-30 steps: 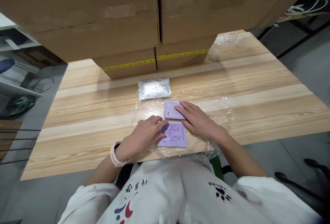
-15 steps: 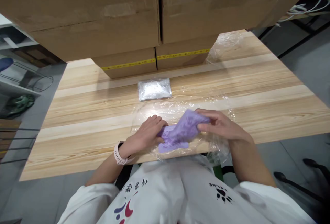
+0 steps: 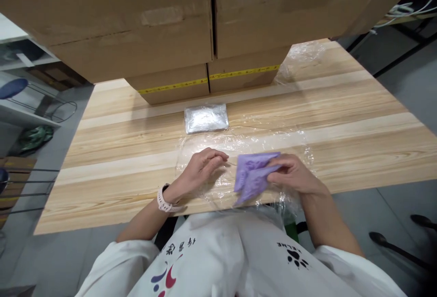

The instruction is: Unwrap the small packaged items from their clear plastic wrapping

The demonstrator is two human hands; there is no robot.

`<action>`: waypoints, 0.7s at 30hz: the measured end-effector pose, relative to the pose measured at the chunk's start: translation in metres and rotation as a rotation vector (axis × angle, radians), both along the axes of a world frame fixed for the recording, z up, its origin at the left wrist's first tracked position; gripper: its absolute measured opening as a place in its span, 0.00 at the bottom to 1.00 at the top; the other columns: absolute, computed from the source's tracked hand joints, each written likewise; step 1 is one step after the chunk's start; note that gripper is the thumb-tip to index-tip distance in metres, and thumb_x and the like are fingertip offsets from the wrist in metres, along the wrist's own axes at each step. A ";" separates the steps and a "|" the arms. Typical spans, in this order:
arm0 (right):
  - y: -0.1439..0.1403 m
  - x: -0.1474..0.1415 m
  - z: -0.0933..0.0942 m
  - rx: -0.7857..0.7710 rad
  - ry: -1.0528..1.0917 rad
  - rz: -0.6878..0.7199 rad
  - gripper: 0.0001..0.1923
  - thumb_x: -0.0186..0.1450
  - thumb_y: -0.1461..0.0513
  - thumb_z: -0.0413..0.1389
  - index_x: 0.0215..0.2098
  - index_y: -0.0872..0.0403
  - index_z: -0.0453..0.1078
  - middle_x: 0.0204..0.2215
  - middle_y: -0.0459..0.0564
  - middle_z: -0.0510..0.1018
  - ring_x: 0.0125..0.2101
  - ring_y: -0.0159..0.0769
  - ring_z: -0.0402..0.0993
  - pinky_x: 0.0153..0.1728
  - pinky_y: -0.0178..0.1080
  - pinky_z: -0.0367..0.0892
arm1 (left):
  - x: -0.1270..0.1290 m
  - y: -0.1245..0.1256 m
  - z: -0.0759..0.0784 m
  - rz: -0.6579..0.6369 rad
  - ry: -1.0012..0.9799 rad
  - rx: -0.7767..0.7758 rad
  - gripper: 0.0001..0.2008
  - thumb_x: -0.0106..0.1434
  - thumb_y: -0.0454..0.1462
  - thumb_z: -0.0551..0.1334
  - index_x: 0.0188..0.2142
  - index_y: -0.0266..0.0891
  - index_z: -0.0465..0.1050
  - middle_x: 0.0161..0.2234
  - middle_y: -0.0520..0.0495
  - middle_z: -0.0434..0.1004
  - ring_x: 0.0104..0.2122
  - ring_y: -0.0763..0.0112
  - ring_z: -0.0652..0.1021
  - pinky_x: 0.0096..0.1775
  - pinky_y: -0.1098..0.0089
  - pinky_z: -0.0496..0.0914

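Your right hand [image 3: 296, 176] has its grip pinched together on the purple packet [image 3: 254, 176], which is lifted at its right edge and hangs bent, its lower corner pointing down toward the near edge of the bench [image 3: 112, 151]. The packet sits at about 5 o'clock from the middle of the bench, above the clear plastic sheet [image 3: 246, 144].

Your left hand [image 3: 201, 171] rests on the same sheet at 9 o'clock from the packet, just beside it but not touching it. Its fingers are curled loosely and hold nothing that I can see; the film is so transparent that a pinch on it may be hidden.

The sheet spreads wrinkled from the near edge of the bench toward 12 o'clock, and its near border seems to hang a little over the edge by your lap. At 12 o'clock from your left hand, apart from the sheet's far border, lies a silver wrapped pack [image 3: 206, 118]. Behind it the cardboard boxes [image 3: 191, 19] stand in a wall that closes the far side.

At 3 o'clock and at 9 o'clock the wood is bare up to both side edges. At the far right corner lies one more crumpled clear film [image 3: 300, 55], touching the boxes.
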State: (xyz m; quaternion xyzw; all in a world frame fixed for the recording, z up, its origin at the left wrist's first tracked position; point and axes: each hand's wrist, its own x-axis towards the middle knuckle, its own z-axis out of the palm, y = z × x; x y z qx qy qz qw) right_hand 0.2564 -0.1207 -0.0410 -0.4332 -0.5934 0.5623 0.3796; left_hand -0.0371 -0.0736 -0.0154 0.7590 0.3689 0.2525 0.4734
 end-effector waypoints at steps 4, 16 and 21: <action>-0.011 0.038 -0.001 0.077 -0.004 -0.239 0.16 0.54 0.43 0.72 0.28 0.44 0.80 0.22 0.45 0.79 0.21 0.40 0.74 0.23 0.43 0.71 | 0.013 0.002 -0.013 -0.137 0.335 0.312 0.19 0.69 0.39 0.65 0.57 0.39 0.70 0.58 0.38 0.74 0.56 0.53 0.72 0.54 0.51 0.69; -0.016 0.029 0.027 0.100 -0.257 0.050 0.18 0.63 0.45 0.65 0.37 0.49 0.83 0.29 0.48 0.83 0.29 0.38 0.79 0.29 0.38 0.73 | 0.032 0.047 0.059 -0.114 -0.012 -0.081 0.11 0.72 0.44 0.58 0.36 0.40 0.63 0.31 0.48 0.80 0.32 0.67 0.81 0.38 0.65 0.71; -0.015 0.014 0.034 0.196 -0.301 0.007 0.13 0.68 0.51 0.63 0.41 0.49 0.83 0.35 0.50 0.85 0.33 0.38 0.80 0.34 0.38 0.74 | 0.036 0.044 0.074 -0.188 -0.290 -0.436 0.18 0.69 0.52 0.62 0.35 0.40 0.63 0.22 0.53 0.72 0.21 0.70 0.77 0.32 0.65 0.73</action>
